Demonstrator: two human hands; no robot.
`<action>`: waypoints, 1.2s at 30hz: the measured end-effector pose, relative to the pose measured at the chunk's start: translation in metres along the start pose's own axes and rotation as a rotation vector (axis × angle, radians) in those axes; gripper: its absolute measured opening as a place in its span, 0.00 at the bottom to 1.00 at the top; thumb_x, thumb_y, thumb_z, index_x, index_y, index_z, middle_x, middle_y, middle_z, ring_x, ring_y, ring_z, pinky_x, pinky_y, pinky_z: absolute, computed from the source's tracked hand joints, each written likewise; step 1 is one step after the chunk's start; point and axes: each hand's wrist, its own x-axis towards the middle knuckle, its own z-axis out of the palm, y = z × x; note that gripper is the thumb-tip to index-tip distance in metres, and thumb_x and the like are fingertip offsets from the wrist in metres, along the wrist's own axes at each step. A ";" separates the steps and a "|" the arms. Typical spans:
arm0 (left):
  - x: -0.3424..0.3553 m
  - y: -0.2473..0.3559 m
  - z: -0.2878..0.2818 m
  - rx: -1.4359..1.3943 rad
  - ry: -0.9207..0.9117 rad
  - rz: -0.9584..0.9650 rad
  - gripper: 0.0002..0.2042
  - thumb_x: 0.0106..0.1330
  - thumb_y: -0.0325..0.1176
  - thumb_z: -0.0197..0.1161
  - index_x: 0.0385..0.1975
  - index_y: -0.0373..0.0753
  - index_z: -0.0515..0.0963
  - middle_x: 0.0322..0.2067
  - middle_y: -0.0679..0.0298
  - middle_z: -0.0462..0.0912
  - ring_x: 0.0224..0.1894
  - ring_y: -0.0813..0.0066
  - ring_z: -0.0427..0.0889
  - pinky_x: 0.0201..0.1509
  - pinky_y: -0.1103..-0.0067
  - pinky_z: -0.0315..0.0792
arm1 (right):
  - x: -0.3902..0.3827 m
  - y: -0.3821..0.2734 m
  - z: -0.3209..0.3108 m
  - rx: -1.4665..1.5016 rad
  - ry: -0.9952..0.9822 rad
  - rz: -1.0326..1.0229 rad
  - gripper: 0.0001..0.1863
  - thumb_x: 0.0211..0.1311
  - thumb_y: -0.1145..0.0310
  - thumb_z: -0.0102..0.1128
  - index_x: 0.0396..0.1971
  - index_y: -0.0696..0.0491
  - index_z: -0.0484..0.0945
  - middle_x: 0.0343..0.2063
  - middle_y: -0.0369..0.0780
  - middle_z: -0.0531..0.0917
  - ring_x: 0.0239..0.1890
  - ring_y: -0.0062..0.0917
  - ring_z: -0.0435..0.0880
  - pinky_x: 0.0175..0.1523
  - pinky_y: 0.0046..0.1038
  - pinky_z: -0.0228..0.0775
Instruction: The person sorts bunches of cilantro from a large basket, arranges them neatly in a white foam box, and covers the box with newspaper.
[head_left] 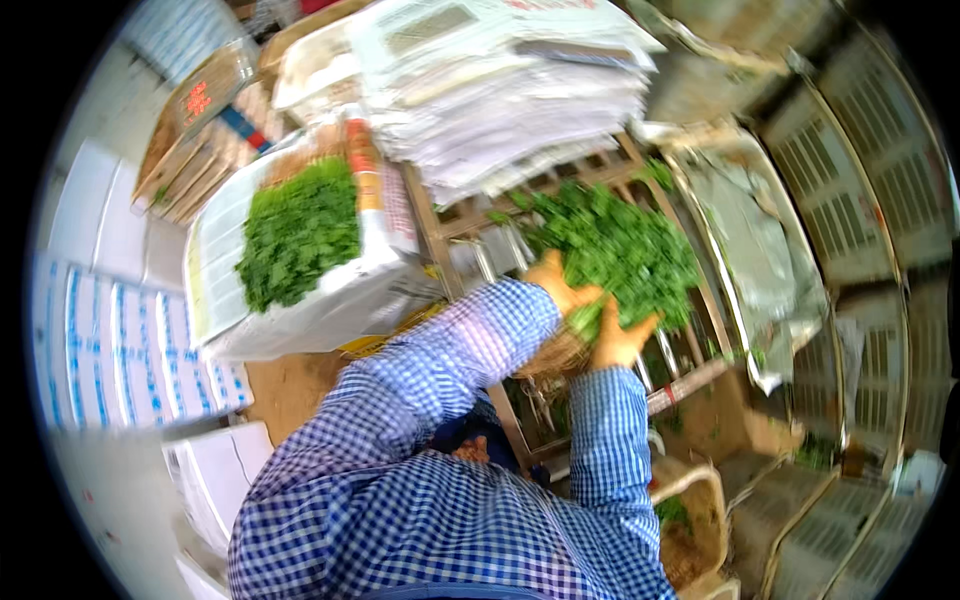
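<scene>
A large bunch of coriander-like leafy greens (625,245) lies over a wooden slatted frame (705,378) in front of me, slightly right of centre. Its pale stems and brown roots (556,356) point toward my body. My left hand (562,285) is closed around the stems on the left side of the bunch. Against its near right side, my right hand (622,335) also grips the stems, with thumb and fingers pressed into the greens. Leaves hide the fingertips of both hands, and motion blurs the bunch a little.
To the left, more greens (300,235) sit in a paper-lined box (320,320). A tall stack of paper sheets (510,100) stands beyond the frame. Plastic-lined crates (750,240) line the right, and a beige basket (712,500) is near my right elbow. White boxes (130,340) are stacked far left.
</scene>
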 end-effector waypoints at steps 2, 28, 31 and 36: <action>0.000 -0.003 -0.007 -0.040 -0.082 0.040 0.57 0.55 0.55 0.75 0.73 0.25 0.47 0.67 0.35 0.64 0.70 0.47 0.66 0.73 0.68 0.62 | 0.008 0.008 0.007 0.123 0.009 0.132 0.61 0.57 0.55 0.75 0.77 0.55 0.36 0.76 0.54 0.48 0.75 0.48 0.54 0.77 0.40 0.50; -0.175 -0.277 -0.244 -1.231 0.910 0.456 0.26 0.75 0.46 0.56 0.63 0.33 0.65 0.53 0.53 0.78 0.51 0.61 0.79 0.51 0.65 0.79 | -0.354 -0.405 0.310 -0.774 -1.513 -1.691 0.45 0.44 0.63 0.79 0.64 0.59 0.67 0.52 0.56 0.80 0.54 0.47 0.82 0.60 0.38 0.74; -0.162 -0.313 -0.280 -1.453 0.829 0.383 0.23 0.75 0.42 0.56 0.63 0.33 0.69 0.55 0.55 0.79 0.53 0.61 0.78 0.58 0.66 0.74 | -0.441 -0.421 0.384 -1.188 -1.785 -1.755 0.46 0.46 0.62 0.75 0.69 0.49 0.65 0.55 0.55 0.79 0.53 0.49 0.82 0.59 0.39 0.74; -0.100 -0.367 -0.362 -1.629 0.532 0.149 0.21 0.76 0.39 0.55 0.61 0.33 0.71 0.50 0.55 0.81 0.47 0.64 0.81 0.54 0.70 0.77 | -0.493 -0.371 0.518 -1.680 -1.516 -1.881 0.43 0.52 0.68 0.69 0.72 0.38 0.64 0.62 0.47 0.77 0.63 0.41 0.76 0.65 0.40 0.70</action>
